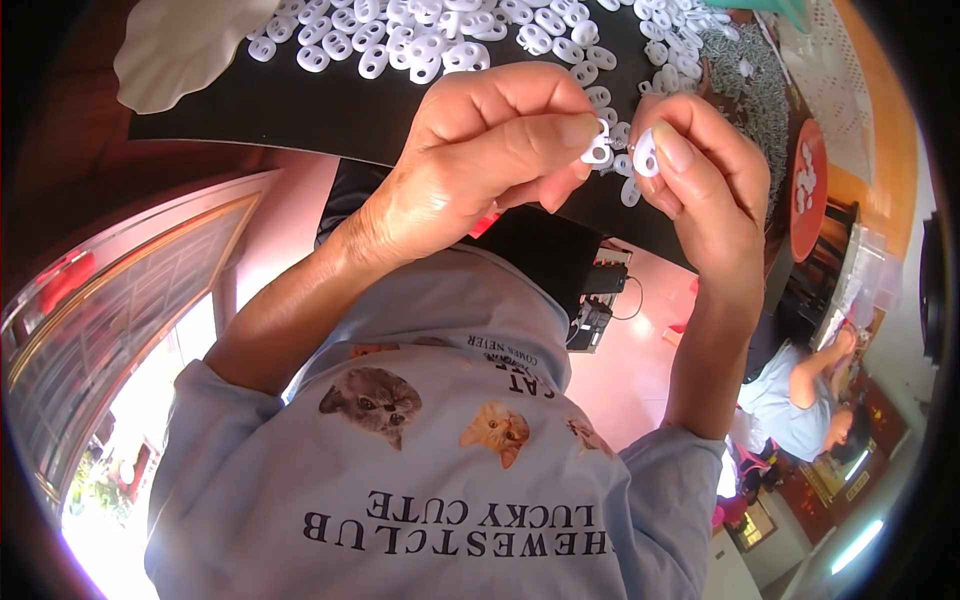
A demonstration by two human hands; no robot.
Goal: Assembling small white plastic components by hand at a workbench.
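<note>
Pinched between the thumb and fingers of my left hand [490, 150] is a white plastic piece with holes [598, 150], its edge turned toward the other hand. My right hand [715, 185] grips a white oval plastic piece [646, 153] between thumb and forefinger. The two pieces face each other with a small gap, above the near edge of the black table [290, 115]. Behind the hands lies a spread heap of white two-holed oval pieces [400, 45]. My fingers partly cover both held pieces.
A white scalloped dish [165, 50] sits at the far left. Right of the heap lies a pile of small grey-green parts [745, 85], too fine to name. Beyond it is a red plate [817, 220] with white bits. A teal container [790, 10] stands far right; another person [800, 400] works at right.
</note>
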